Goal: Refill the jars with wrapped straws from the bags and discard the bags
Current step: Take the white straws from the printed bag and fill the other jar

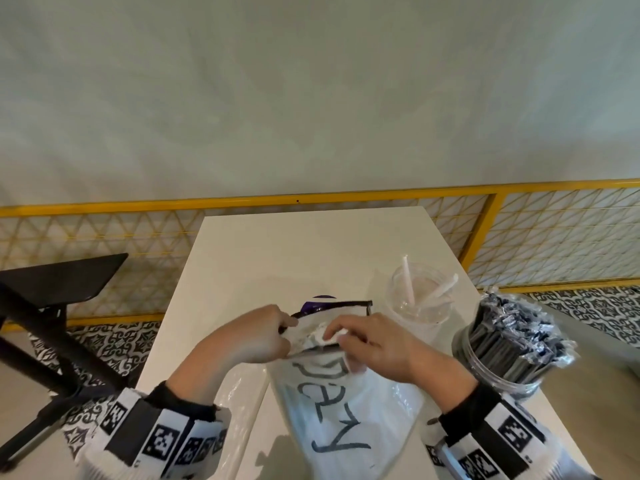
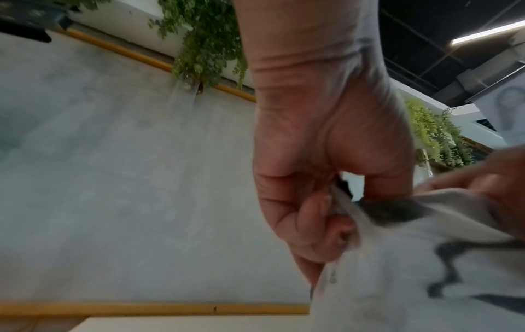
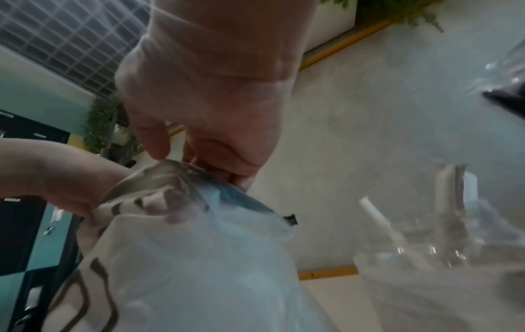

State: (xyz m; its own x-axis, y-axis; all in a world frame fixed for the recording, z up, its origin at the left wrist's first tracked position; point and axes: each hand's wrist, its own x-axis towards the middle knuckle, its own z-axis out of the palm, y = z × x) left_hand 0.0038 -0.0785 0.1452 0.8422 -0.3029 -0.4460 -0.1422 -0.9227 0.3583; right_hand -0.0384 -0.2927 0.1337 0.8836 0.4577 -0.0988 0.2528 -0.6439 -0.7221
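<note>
A translucent plastic bag [image 1: 332, 407] with black handwriting lies on the white table [image 1: 263, 251], full of white wrapped straws. My left hand [image 1: 258, 336] pinches the bag's black-edged mouth on its left side [image 2: 335, 215]. My right hand [image 1: 367, 337] pinches the mouth on the right, fingers curled over the rim [image 3: 204, 166]. A clear jar [image 1: 420, 299] with a few white wrapped straws stands just behind my right hand. A second jar [image 1: 509, 344], packed with black wrapped straws, stands at the right.
A flat clear plastic bag [image 1: 239, 403] lies under my left forearm. A dark chair [image 1: 52, 306] stands left of the table. A yellow mesh fence [image 1: 554, 233] runs behind the table along a grey wall.
</note>
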